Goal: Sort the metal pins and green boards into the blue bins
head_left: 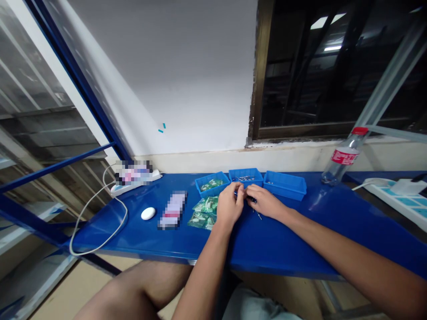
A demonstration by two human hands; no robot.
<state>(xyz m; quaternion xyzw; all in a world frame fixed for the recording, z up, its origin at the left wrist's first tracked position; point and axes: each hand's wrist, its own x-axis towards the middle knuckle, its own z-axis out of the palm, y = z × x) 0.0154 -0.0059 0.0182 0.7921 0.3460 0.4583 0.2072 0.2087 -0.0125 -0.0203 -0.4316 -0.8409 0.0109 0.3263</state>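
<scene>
My left hand [231, 203] and my right hand [266, 202] meet over the blue table, just in front of the middle bin. Both have their fingers closed around something small and dark that the fingers mostly hide. Thin metal pieces, like screws [259, 215], lie on the table below my right hand. Beside my left hand sit several clear green-tinted packets [201, 218] with white pieces inside. Behind them, the left blue bin [204, 192] holds similar packets. Small metal parts [245, 178] lie in the middle blue bin [255, 172]. The right blue bin [288, 191] shows almost nothing inside.
A white oval case [148, 213] and a blurred-out flat object [172, 210] lie to the left. A power strip [136, 186] with a looping white cable [125, 220] stands farther back. On the right are a red-capped bottle [343, 158] and another power strip [396, 200].
</scene>
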